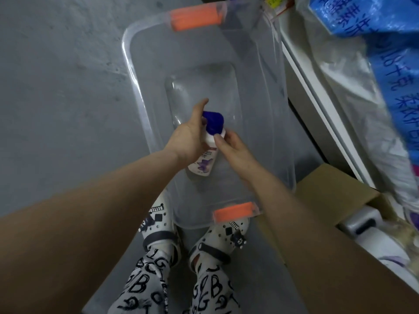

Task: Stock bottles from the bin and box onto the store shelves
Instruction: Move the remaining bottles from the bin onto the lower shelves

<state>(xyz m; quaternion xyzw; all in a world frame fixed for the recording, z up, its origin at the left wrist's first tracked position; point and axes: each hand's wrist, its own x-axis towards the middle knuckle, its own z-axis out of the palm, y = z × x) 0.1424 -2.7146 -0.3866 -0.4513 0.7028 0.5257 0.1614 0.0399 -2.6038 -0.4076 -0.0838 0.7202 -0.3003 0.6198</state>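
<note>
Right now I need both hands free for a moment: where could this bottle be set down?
Inside the clear bin, the bottom is bare beyond the bottle, toward the far orange handle. The concrete floor left of the bin is bare too. Crowded: the cardboard box and shelf on the right.

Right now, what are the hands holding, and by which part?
One white bottle with a blue cap. The left hand grips its upper body; the right hand holds its shoulder just below the cap.
</note>
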